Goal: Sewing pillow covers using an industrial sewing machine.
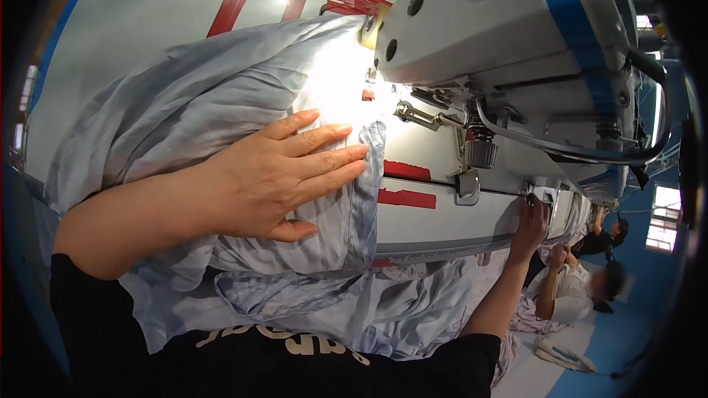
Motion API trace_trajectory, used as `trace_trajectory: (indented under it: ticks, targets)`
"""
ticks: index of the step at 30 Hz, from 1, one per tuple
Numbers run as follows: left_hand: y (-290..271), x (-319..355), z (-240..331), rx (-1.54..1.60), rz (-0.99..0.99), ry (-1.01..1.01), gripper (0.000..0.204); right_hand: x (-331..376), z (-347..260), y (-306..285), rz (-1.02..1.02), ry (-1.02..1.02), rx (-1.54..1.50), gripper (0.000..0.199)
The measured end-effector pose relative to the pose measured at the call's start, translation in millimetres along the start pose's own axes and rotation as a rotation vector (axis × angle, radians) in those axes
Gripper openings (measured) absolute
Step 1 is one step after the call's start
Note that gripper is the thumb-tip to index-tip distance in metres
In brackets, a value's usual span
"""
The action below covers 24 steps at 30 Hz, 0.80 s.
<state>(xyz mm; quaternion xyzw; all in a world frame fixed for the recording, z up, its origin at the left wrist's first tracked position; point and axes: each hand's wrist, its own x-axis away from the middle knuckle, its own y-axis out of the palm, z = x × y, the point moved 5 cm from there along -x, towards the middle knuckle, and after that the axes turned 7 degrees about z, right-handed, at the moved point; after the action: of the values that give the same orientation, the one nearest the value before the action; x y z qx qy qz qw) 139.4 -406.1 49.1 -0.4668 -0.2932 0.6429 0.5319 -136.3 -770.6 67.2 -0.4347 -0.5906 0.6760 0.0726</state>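
Pale grey-blue fabric [199, 114] lies bunched across the sewing table, its folded edge running under the head of an industrial sewing machine [472, 37]. My left hand [287, 166] rests flat on this fabric, fingers spread and pointing toward the brightly lit needle area. Far to the right, my right hand [529, 225] reaches to the table's edge beside a small pale fitting [546, 194]. Its fingers are bent together there, and whatever they grip is too small and partly hidden. The presser foot is washed out by the lamp's glare.
Red tape strips [407, 199] mark the white table [435, 217], and a ruler strip [442, 251] runs along its front edge. More fabric [413, 302] hangs over my lap. Two people [571, 287] sit at work on the right. A thread guide rod [575, 149] juts from the machine.
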Motion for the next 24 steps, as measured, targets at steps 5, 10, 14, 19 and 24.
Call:
trace_trajectory:
  ticks: [5, 10, 14, 19, 24]
  targets:
    - [-1, 2, 0, 0.051, 0.022, -0.015, 0.062, 10, -65, -21, 0.009, -0.102, 0.283, 0.014]
    - [-1, 0, -2, 0.064, 0.0, -0.034, 0.065, 45, -204, -13, -0.256, -0.181, -0.72, 0.013]
    - [-1, -1, -4, 0.055, -0.023, -0.042, 0.065, 27, -275, 6, -0.362, -0.469, -0.614, 0.021]
    - [-1, -1, -7, 0.072, 0.003, -0.037, 0.064, 14, -297, 3, -0.36, -0.669, -0.515, 0.034]
    - [0, -3, -7, 0.073, -0.009, -0.026, 0.063, 15, -295, 0, -0.312, -0.689, -0.512, 0.032]
